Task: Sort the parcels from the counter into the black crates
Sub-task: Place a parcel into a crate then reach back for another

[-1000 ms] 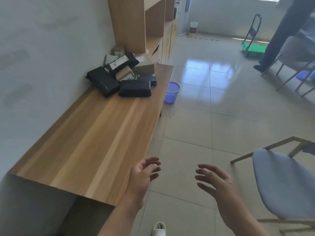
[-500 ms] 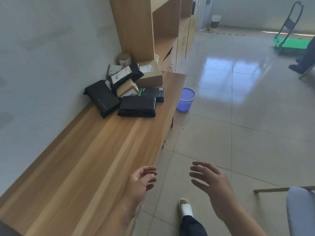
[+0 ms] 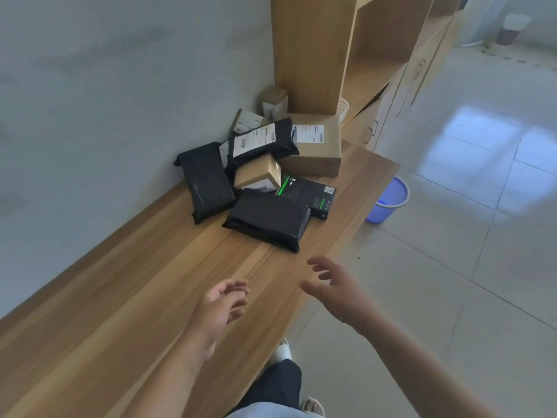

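A pile of parcels lies at the far end of the wooden counter (image 3: 126,297) against the wall. Nearest me is a black poly bag (image 3: 268,220), with a second black bag (image 3: 206,182) to its left. Behind them sit a small brown box (image 3: 257,173), a black and green box (image 3: 307,193), a labelled black bag (image 3: 262,140) and a large brown carton (image 3: 316,146). My left hand (image 3: 221,306) hovers over the counter with loose fingers, holding nothing. My right hand (image 3: 334,285) reaches forward, fingers spread, short of the nearest bag. No black crates are in view.
A tall wooden shelf unit (image 3: 319,49) stands behind the pile, with cabinets (image 3: 401,86) running along the wall. A blue waste basket (image 3: 388,200) sits on the tiled floor beside the counter's end. My feet show below at the counter's edge.
I have walked closer to the pile, which now looks larger and nearer. Both hands have risen and moved forward over the counter edge. The grey chair has left the view.
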